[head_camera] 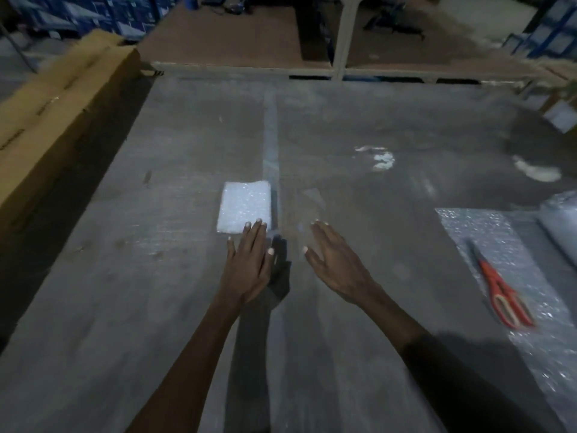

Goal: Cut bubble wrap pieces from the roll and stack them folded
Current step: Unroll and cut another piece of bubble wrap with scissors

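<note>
Folded bubble wrap [244, 206] under left hand [248, 264].

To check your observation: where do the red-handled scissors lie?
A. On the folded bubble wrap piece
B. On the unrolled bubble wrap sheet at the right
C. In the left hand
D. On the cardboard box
B: the red-handled scissors rest on the unrolled bubble wrap sheet, away from both hands.

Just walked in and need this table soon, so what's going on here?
A person is working through bubble wrap at a grey table. One folded piece lies flat mid-table; the left hand is open with its fingertips at that piece's near edge. The right hand is open beside it, holding nothing. Red-handled scissors lie on the unrolled bubble wrap sheet at the right, untouched. So one piece is folded and set down, and no cut is under way.
</note>
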`<state>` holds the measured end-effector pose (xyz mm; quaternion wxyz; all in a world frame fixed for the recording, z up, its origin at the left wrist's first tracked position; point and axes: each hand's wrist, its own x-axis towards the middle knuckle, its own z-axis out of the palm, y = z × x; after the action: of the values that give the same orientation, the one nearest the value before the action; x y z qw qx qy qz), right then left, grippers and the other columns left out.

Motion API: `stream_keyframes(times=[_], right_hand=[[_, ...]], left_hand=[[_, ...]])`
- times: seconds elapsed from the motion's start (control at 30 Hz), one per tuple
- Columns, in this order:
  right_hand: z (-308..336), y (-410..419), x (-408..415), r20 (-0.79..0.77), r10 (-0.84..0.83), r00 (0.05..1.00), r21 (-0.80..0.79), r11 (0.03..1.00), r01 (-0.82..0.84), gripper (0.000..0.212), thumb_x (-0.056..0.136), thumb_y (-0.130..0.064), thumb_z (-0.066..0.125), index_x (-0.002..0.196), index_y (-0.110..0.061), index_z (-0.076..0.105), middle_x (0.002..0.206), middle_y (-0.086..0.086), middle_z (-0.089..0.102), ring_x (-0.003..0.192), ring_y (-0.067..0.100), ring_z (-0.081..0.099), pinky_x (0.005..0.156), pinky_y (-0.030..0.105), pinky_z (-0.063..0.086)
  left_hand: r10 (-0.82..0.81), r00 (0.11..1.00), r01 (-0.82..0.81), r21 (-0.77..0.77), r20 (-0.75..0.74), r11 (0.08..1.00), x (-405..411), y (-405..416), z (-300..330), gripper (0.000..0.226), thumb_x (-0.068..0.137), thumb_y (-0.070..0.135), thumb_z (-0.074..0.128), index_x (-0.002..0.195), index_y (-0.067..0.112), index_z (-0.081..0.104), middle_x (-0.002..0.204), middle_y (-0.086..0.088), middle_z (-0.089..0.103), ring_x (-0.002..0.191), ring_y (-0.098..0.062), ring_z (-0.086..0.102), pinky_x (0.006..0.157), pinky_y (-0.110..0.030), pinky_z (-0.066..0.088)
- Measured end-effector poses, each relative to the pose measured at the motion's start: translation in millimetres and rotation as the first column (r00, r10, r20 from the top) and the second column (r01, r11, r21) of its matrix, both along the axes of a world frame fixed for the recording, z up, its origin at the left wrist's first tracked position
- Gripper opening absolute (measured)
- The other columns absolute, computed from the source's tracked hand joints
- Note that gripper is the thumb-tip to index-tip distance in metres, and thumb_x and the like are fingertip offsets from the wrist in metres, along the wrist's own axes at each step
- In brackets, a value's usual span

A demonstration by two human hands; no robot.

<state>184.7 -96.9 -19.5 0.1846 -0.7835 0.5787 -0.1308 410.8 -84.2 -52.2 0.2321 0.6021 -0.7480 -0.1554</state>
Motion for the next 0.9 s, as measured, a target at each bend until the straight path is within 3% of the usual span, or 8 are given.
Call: stream_keyframes(times=[0.27, 0.4, 0.47, 0.67, 0.77, 0.9], right_hand=[[-16.5, 104.2, -149.1, -0.105, -0.142, 0.984, -0.091, 0.987, 0.133, 0.069, 0.101, -0.055, 0.021, 0.156, -0.016, 0.038, 0.162, 0.004, 0.038, 0.151, 0.022, 0.031, 0.122, 0.047, 0.029], [-15.1, 126.4, -234.5, -0.023, -0.191, 0.981, -0.228, 0.957, 0.181, 0.056, 0.101, -0.044, 0.039, 0.141, -0.009, 0.057, 0.145, 0.012, 0.058, 0.135, 0.028, 0.053, 0.113, 0.045, 0.042], [-12.0, 130.9, -277.7, 0.05, -0.196, 0.979, -0.293, 0.934, 0.202, 0.05, 0.098, -0.038, 0.046, 0.131, -0.005, 0.064, 0.133, 0.014, 0.066, 0.125, 0.03, 0.06, 0.105, 0.04, 0.045], [-6.1, 154.8, -383.9, 0.047, -0.134, 0.99, -0.296, 0.945, 0.142, 0.048, 0.099, -0.032, 0.044, 0.126, 0.002, 0.065, 0.125, 0.021, 0.067, 0.114, 0.037, 0.063, 0.099, 0.044, 0.051], [-1.0, 167.9, -425.9, 0.004, -0.147, 0.989, -0.272, 0.952, 0.142, 0.049, 0.098, -0.032, 0.048, 0.131, 0.002, 0.062, 0.133, 0.022, 0.063, 0.123, 0.038, 0.06, 0.106, 0.047, 0.048], [8.4, 169.5, -474.3, -0.043, -0.196, 0.98, -0.372, 0.913, 0.166, 0.047, 0.089, -0.027, 0.056, 0.125, 0.002, 0.065, 0.125, 0.022, 0.067, 0.113, 0.04, 0.065, 0.097, 0.051, 0.054]], left_hand=[[-0.187, 0.976, 0.181, 0.064, 0.108, 0.981, -145.3, 60.3, -16.7, 0.079, 0.095, 0.057, -0.001, 0.159, 0.014, 0.016, 0.167, -0.004, 0.008, 0.155, -0.021, 0.0, 0.12, -0.047, -0.008], [-0.184, 0.98, 0.185, 0.0, 0.08, 0.983, -247.0, 76.7, -20.3, 0.085, 0.097, 0.061, -0.005, 0.156, 0.012, 0.03, 0.164, -0.006, 0.025, 0.153, -0.027, 0.016, 0.12, -0.053, 0.003], [-0.161, 0.985, 0.159, 0.048, 0.057, 0.986, -298.2, 86.9, -16.4, 0.08, 0.097, 0.059, 0.001, 0.155, 0.013, 0.031, 0.163, -0.005, 0.027, 0.153, -0.025, 0.016, 0.12, -0.055, 0.005], [-0.17, 0.977, 0.154, 0.132, 0.125, 0.979, -423.6, 113.7, -17.7, 0.08, 0.093, 0.054, 0.004, 0.154, 0.01, 0.03, 0.162, -0.009, 0.027, 0.151, -0.027, 0.019, 0.114, -0.063, 0.019], [-0.193, 0.969, 0.173, 0.13, 0.157, 0.976, -464.2, 118.2, -13.8, 0.085, 0.09, 0.058, 0.005, 0.155, 0.008, 0.027, 0.163, -0.015, 0.023, 0.152, -0.034, 0.017, 0.115, -0.068, 0.014], [-0.232, 0.946, 0.209, 0.124, 0.225, 0.97, -504.5, 110.3, -8.3, 0.084, 0.091, 0.067, 0.016, 0.158, 0.018, 0.022, 0.166, -0.01, 0.012, 0.153, -0.033, 0.01, 0.116, -0.065, 0.006]])
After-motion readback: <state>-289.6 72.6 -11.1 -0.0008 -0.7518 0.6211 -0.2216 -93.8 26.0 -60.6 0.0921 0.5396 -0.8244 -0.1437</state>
